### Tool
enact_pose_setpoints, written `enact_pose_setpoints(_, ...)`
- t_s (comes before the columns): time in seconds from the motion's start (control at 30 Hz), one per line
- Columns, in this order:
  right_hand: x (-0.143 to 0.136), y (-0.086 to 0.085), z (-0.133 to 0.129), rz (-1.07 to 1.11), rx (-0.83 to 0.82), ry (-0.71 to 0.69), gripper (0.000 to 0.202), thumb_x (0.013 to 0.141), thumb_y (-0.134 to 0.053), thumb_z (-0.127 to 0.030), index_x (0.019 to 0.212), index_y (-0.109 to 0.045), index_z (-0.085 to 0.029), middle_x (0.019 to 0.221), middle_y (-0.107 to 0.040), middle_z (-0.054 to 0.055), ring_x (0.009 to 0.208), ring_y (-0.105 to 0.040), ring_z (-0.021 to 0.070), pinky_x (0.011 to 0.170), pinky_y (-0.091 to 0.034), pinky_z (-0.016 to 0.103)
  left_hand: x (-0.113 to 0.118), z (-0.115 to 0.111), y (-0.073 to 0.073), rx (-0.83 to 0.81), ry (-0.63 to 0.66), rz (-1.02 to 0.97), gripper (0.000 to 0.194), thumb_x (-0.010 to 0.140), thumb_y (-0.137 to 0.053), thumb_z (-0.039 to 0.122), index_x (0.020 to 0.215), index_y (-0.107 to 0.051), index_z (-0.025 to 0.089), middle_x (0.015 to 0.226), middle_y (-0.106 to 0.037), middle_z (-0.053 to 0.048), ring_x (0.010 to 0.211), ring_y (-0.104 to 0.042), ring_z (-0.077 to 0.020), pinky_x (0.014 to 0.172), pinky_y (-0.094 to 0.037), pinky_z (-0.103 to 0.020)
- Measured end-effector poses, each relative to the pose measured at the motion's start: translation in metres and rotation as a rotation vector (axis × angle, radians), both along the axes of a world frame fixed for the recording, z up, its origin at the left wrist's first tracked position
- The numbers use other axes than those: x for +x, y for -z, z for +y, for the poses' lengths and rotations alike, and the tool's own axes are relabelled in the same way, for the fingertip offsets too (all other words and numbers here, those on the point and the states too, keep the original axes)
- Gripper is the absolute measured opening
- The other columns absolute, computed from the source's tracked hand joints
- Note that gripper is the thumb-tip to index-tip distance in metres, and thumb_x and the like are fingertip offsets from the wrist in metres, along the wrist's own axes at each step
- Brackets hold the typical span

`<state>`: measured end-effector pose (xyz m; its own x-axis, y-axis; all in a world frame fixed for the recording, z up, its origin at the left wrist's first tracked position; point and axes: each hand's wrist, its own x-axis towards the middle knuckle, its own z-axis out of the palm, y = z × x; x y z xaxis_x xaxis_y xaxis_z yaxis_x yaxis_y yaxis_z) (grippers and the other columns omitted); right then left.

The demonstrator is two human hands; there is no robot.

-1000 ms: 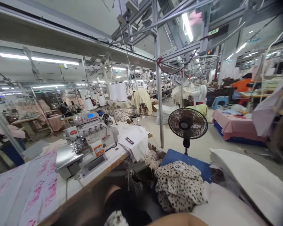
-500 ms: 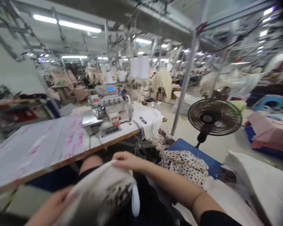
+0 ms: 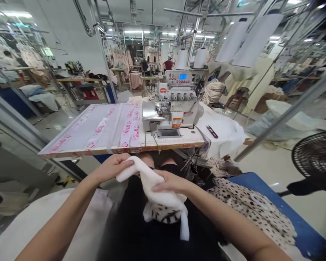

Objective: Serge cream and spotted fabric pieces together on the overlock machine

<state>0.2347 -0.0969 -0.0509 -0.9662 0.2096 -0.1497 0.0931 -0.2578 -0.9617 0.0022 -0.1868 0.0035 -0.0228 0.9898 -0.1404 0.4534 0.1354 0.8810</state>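
A soft white fabric piece [image 3: 159, 194] with a black-spotted part [image 3: 165, 213] is bunched above my lap. Its left end is pinched in my left hand [image 3: 115, 166], fingers closed near the table's front edge. My right hand [image 3: 170, 181] grips the same piece further right, thumb on top. A narrow white strip [image 3: 184, 226] dangles from its lower right. Beyond my hands stands a white overlock sewing machine [image 3: 176, 103] with a lit blue display. Some of the fabric is hidden by my fingers and its own folds.
Thread snips [image 3: 212, 131] lie on white cloth [image 3: 228, 132] right of the machine. Spotted fabric [image 3: 255, 206] is heaped on a blue surface [image 3: 301, 224], near a black fan [image 3: 315, 159]. Plastic film with pink print [image 3: 103, 125] covers the table's left part. White cloth [image 3: 51, 224] lies at lower left.
My view has swung left, bringing the machine to the centre. The fabric has been lifted and bunched; my left hand has risen from the lower left to the table edge.
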Motion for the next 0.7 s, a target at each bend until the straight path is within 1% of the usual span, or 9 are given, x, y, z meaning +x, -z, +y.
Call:
enact_pose_setpoints(0.07, -0.01, -0.008, 0.009, -0.028, -0.041, 0.051, 0.047, 0.061, -0.076, -0.036, 0.1, -0.061, -0.015, 0.085, -0.061, 0.002, 0.069, -0.055, 0.0129, 0.064, -0.043, 0.024, -0.011, 0.001, 0.002, 0.041, -0.081, 0.028, 0.034, 0.073, -0.06, 0.047, 0.077, -0.062, 0.014, 0.068, -0.056, -0.001, 0.059, -0.047, -0.0114, 0.05, -0.033, -0.016)
enact_pose_setpoints(0.13, -0.015, -0.016, 0.019, -0.028, -0.077, 0.181, 0.045, 0.063, -0.074, -0.042, 0.095, -0.062, -0.013, 0.08, -0.062, 0.003, 0.061, -0.055, 0.0114, 0.058, -0.042, 0.023, -0.022, -0.004, 0.006, 0.01, -0.139, 0.012, 0.033, 0.071, -0.062, 0.046, 0.075, -0.061, 0.014, 0.066, -0.055, 0.0, 0.057, -0.044, -0.0106, 0.049, -0.032, -0.017)
enact_pose_setpoints(0.2, -0.014, -0.024, 0.028, 0.007, -0.092, 0.299, 0.047, 0.065, -0.071, -0.046, 0.097, -0.061, -0.013, 0.078, -0.062, 0.004, 0.059, -0.055, 0.0112, 0.057, -0.042, 0.023, -0.029, -0.013, 0.013, -0.043, -0.106, -0.013, 0.031, 0.07, -0.064, 0.043, 0.079, -0.063, 0.014, 0.067, -0.055, -0.001, 0.058, -0.045, -0.0113, 0.052, -0.034, -0.017)
enact_pose_setpoints(0.27, -0.011, -0.031, 0.031, 0.04, -0.082, 0.325, 0.046, 0.067, -0.07, -0.046, 0.098, -0.06, -0.014, 0.078, -0.062, 0.003, 0.06, -0.055, 0.0113, 0.058, -0.043, 0.023, -0.031, -0.025, 0.025, -0.111, -0.019, -0.033, 0.029, 0.07, -0.065, 0.04, 0.083, -0.065, 0.015, 0.069, -0.056, -0.001, 0.062, -0.047, -0.0124, 0.056, -0.036, -0.019)
enact_pose_setpoints(0.37, -0.006, -0.034, 0.022, 0.046, -0.041, 0.241, 0.04, 0.068, -0.071, -0.042, 0.094, -0.059, -0.015, 0.077, -0.059, 0.001, 0.062, -0.053, 0.0094, 0.057, -0.04, 0.02, -0.021, -0.04, 0.054, -0.15, -0.015, -0.103, 0.036, 0.069, -0.065, 0.039, 0.099, -0.064, 0.019, 0.085, -0.059, -0.004, 0.08, -0.053, -0.0177, 0.07, -0.041, -0.023)
enact_pose_setpoints(0.47, -0.011, -0.025, 0.001, -0.005, -0.094, 0.048, 0.037, 0.057, -0.079, -0.033, 0.079, -0.059, -0.011, 0.07, -0.056, -0.001, 0.058, -0.05, 0.0073, 0.055, -0.039, 0.019, -0.001, -0.046, 0.09, -0.038, -0.215, -0.295, 0.068, 0.057, -0.074, 0.043, 0.117, -0.053, 0.021, 0.117, -0.053, -0.01, 0.111, -0.046, -0.0271, 0.089, -0.039, -0.032)
enact_pose_setpoints(0.53, -0.019, -0.016, -0.011, -0.05, -0.196, -0.061, 0.04, 0.047, -0.083, -0.029, 0.07, -0.057, -0.01, 0.063, -0.053, -0.003, 0.053, -0.047, 0.0059, 0.053, -0.038, 0.018, 0.016, -0.046, 0.109, -0.013, -0.322, -0.468, 0.078, 0.049, -0.079, 0.045, 0.118, -0.052, 0.02, 0.123, -0.05, -0.012, 0.116, -0.042, -0.0313, 0.093, -0.038, -0.037)
enact_pose_setpoints(0.6, -0.026, -0.008, -0.018, -0.053, -0.302, -0.077, 0.044, 0.041, -0.084, -0.029, 0.065, -0.053, -0.011, 0.059, -0.051, -0.004, 0.05, -0.046, 0.0053, 0.05, -0.037, 0.018, 0.03, -0.046, 0.12, -0.046, -0.372, -0.609, 0.072, 0.049, -0.079, 0.045, 0.112, -0.057, 0.017, 0.118, -0.054, -0.013, 0.115, -0.044, -0.0339, 0.093, -0.039, -0.04)
enact_pose_setpoints(0.7, -0.03, -0.005, -0.018, 0.04, -0.363, -0.014, 0.046, 0.042, -0.084, -0.032, 0.064, -0.047, -0.014, 0.059, -0.05, -0.004, 0.048, -0.045, 0.0058, 0.045, -0.033, 0.017, 0.04, -0.046, 0.12, -0.063, -0.462, -0.704, 0.058, 0.053, -0.078, 0.045, 0.1, -0.063, 0.015, 0.107, -0.061, -0.013, 0.109, -0.048, -0.0361, 0.091, -0.041, -0.042)
